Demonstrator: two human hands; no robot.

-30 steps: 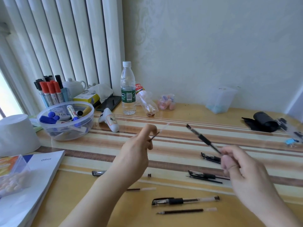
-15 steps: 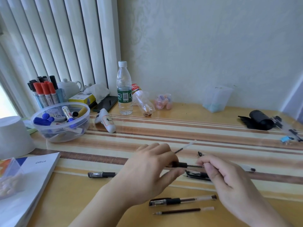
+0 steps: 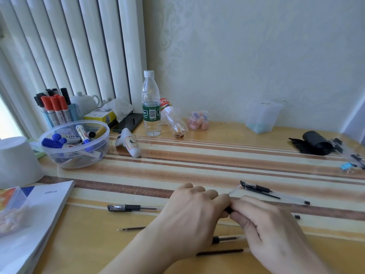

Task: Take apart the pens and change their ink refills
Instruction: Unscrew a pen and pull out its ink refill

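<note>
1. My two hands meet low in the middle of the table [image 3: 197, 167], fingertips together over a pen [image 3: 228, 209] of which I can see only a short black stretch between them.
2. My left hand [image 3: 194, 216] is curled shut with its fingertips on that black stretch; a thin clear tube [image 3: 235, 190] sticks out past its knuckles, up and to the right.
3. My right hand [image 3: 272, 232] is closed too, thumb and forefinger pinched on the pen's other side; the rest of the barrel is hidden under it.
4. Just beyond the hands lies a capped black pen [image 3: 256, 188], with a clear barrel [image 3: 292, 199] running on to the right of it.
5. Left of my left hand a capped pen [image 3: 126, 207] lies flat, and nearer me a loose refill [image 3: 131, 228] points left.
6. Under my wrists a second pen [image 3: 227, 239] and a dark refill [image 3: 220, 252] lie side by side, apart.
7. At the left edge a white booklet [image 3: 39, 210] reads "Office".
8. Farther back stand a clear bowl of markers [image 3: 75, 143], a cup of red-capped markers [image 3: 57, 110] and a water bottle [image 3: 151, 104] with a green label whose writing I cannot read.
9. A white handheld gadget [image 3: 128, 145] near the bowl bears a handwritten label, unreadable from here.
</note>
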